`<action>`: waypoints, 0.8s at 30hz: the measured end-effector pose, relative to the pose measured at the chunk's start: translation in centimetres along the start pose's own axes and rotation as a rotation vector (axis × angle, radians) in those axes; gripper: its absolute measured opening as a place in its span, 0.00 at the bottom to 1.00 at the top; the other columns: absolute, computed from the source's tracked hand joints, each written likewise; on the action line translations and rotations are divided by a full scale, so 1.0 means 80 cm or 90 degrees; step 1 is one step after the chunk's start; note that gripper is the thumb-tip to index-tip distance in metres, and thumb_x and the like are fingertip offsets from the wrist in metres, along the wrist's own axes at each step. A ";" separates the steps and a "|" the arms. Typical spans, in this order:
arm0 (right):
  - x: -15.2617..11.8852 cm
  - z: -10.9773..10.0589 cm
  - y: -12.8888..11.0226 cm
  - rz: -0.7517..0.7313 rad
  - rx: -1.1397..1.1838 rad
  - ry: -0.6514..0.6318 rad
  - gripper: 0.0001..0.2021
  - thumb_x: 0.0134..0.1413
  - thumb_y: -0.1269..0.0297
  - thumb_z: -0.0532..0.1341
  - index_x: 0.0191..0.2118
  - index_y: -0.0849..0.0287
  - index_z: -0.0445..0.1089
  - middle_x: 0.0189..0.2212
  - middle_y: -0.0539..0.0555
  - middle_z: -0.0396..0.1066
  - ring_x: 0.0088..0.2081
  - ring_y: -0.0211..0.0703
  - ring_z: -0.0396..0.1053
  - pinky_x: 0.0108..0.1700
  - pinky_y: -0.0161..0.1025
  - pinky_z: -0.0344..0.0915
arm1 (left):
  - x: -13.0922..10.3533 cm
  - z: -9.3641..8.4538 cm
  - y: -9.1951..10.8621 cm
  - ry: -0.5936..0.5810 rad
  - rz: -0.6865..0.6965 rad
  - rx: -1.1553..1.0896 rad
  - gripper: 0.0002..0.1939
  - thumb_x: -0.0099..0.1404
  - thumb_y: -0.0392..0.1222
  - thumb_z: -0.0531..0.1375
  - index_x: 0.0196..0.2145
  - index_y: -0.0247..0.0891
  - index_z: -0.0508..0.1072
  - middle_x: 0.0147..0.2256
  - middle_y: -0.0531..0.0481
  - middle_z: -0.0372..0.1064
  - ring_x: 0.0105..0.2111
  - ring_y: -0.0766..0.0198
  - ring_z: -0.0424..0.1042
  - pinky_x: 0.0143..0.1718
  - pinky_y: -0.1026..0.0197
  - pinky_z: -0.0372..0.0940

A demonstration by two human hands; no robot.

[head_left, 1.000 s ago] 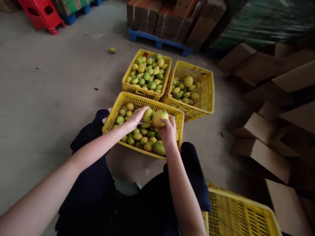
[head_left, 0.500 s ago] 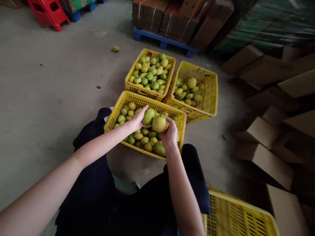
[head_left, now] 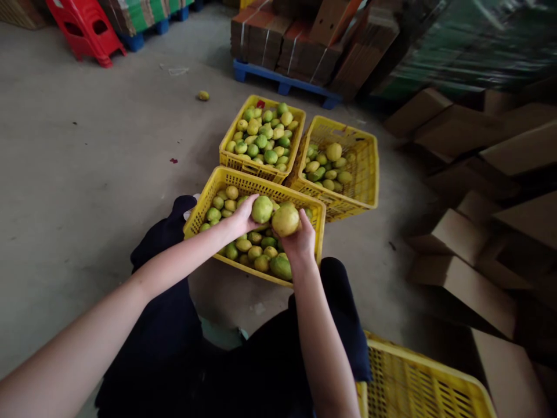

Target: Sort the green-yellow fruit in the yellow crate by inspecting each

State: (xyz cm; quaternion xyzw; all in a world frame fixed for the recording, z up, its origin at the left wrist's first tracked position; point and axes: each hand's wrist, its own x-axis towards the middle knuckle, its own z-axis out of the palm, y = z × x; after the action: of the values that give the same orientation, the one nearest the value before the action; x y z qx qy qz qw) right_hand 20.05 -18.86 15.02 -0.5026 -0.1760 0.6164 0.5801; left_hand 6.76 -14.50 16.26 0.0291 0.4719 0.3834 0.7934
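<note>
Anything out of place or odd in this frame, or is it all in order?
One stray fruit lies alone on the bare concrete floor, far from the yellow crates that hold the rest. A small dark red scrap also sits on the floor. Nothing else stands out.

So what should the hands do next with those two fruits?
Probably carry each fruit to a far crate. The left hand holds a greener fruit, the right hand a yellower fruit, both lifted above the near crate.
</note>
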 end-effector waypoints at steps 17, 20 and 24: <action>-0.013 -0.001 -0.005 0.077 0.135 -0.041 0.11 0.45 0.58 0.64 0.36 0.56 0.71 0.33 0.54 0.76 0.37 0.48 0.75 0.39 0.46 0.78 | 0.004 -0.006 0.016 0.030 0.067 -0.183 0.03 0.65 0.36 0.54 0.36 0.42 0.67 0.30 0.51 0.69 0.31 0.63 0.73 0.35 0.61 0.76; -0.024 0.002 -0.017 0.106 0.194 -0.044 0.10 0.46 0.62 0.63 0.37 0.57 0.71 0.33 0.55 0.77 0.36 0.46 0.75 0.39 0.43 0.78 | 0.000 -0.002 0.013 0.016 0.031 -0.164 0.04 0.67 0.37 0.53 0.38 0.39 0.68 0.29 0.50 0.69 0.29 0.62 0.73 0.30 0.61 0.75; -0.033 0.004 -0.036 0.134 0.261 0.000 0.09 0.54 0.64 0.61 0.41 0.59 0.71 0.33 0.55 0.78 0.34 0.44 0.76 0.37 0.38 0.78 | -0.008 0.007 0.007 -0.018 -0.017 -0.141 0.11 0.72 0.40 0.51 0.40 0.33 0.69 0.28 0.46 0.70 0.25 0.61 0.72 0.24 0.62 0.72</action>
State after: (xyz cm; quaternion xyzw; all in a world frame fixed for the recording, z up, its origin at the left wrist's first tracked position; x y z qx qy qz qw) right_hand 20.87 -20.33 18.53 -0.3898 0.0064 0.6962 0.6028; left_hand 6.67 -14.34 17.24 -0.0593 0.4156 0.4220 0.8035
